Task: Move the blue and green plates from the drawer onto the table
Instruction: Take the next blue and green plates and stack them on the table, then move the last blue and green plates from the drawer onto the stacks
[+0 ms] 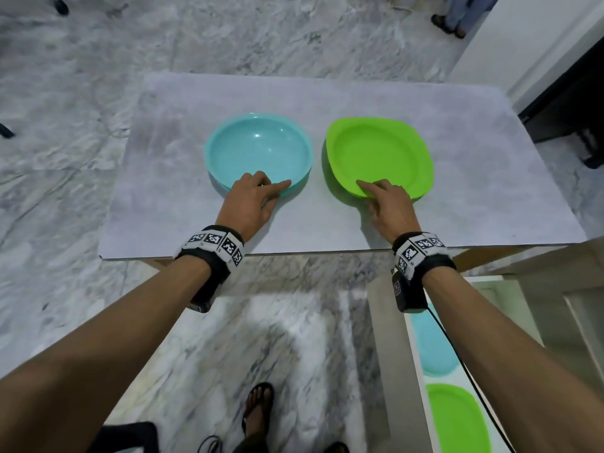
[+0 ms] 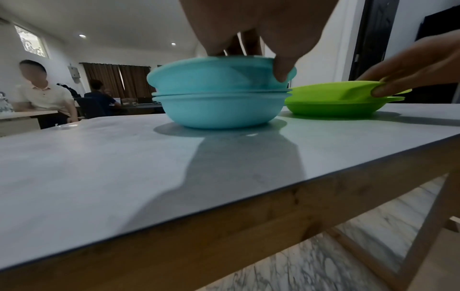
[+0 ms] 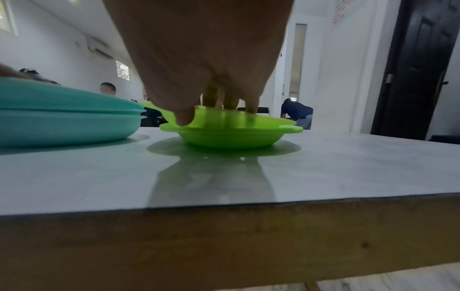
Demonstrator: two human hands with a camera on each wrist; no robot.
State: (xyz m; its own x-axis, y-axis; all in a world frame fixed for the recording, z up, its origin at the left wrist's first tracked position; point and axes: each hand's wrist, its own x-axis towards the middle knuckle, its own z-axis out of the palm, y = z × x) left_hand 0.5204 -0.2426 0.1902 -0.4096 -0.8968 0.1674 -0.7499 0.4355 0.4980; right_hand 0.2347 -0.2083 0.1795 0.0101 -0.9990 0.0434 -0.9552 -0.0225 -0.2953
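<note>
Looks like an office or shared workroom to me. Marble-pattern floor [image 1: 261,37], white walls, recessed ceiling lights [image 2: 82,36]. I see people seated at desks [image 2: 27,114] in the background, brown curtains [image 2: 117,78] behind them, a wall air conditioner [image 3: 99,48], small high windows [image 2: 31,40]. Dark panelled door [image 3: 418,69] on the right. I'm working at a grey-topped wooden table [image 1: 474,178]; a white drawer [image 1: 416,380] is open beside it.

Blue plates [image 1: 258,148], green plates [image 1: 379,155], grey mottled table [image 1: 490,178].
</note>
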